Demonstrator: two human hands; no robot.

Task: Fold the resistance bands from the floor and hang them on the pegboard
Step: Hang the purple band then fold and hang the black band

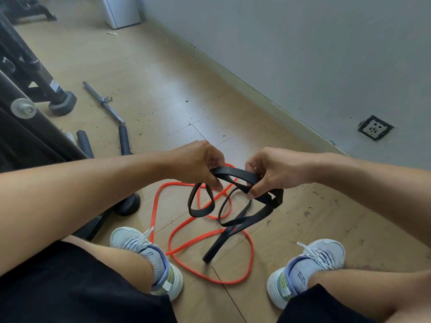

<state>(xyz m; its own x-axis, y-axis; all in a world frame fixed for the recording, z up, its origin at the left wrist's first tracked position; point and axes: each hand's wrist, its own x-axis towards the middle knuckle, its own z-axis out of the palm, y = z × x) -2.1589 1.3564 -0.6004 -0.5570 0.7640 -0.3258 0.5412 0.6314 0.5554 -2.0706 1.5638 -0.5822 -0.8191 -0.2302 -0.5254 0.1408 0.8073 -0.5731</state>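
A black resistance band (233, 173) is held above the floor between both hands. My left hand (198, 163) grips one end of its gathered part, my right hand (272, 170) pinches the other end. Loose black loops hang down from both hands, and one strand reaches the floor between my shoes. An orange resistance band (186, 226) lies in tangled loops on the wooden floor under the black one. No pegboard is in view.
My two shoes (149, 255) stand on either side of the bands. A metal bar with black handles (109, 108) lies on the floor at the left, beside black gym equipment (35, 78). A grey wall with a socket (375, 128) runs along the right.
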